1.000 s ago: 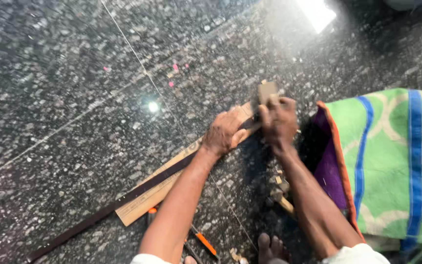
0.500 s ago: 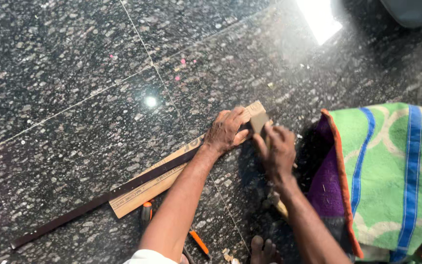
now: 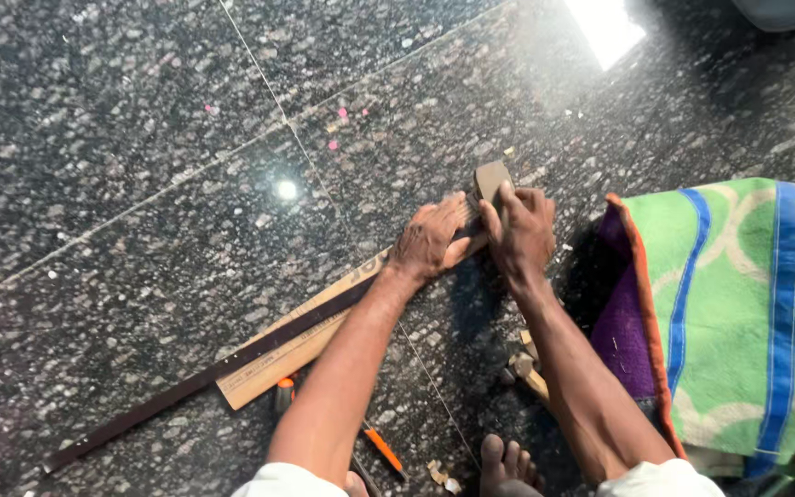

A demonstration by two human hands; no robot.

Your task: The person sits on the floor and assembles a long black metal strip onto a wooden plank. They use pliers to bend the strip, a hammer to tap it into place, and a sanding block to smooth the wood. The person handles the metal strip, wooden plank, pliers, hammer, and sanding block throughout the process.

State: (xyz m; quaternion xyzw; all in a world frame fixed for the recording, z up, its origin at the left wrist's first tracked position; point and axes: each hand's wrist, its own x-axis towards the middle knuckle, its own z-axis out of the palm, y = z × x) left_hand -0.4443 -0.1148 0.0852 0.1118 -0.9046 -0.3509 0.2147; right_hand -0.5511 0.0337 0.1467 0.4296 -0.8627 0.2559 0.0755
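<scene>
The floor [image 3: 140,138] is the biggest thing here. It is dark, shiny stone with little speckles, and thin lines run across it where the slabs meet. A bright spot of light shines on it.

On the right lies a green cloth [image 3: 738,313] with blue stripes, an orange edge and a purple corner.

A long dark strip [image 3: 195,382] lies slanted on the floor. It rests on top of a pale wooden plank [image 3: 273,368], which is shorter and wider.

The left hand [image 3: 430,241] presses flat on the far end of the plank and strip. Its fingers are spread a little and lie on the wood.

The right hand [image 3: 522,230] is just beside the left hand, nearly touching it. Its fingers are wrapped tight around a small wooden block [image 3: 491,177]. The block sticks up above the fingers, at the far end of the plank.

Small bits of wood [image 3: 526,364] lie on the floor near the right arm.

An orange tool [image 3: 384,451] lies under the left arm. Bare toes [image 3: 506,460] show at the bottom.
</scene>
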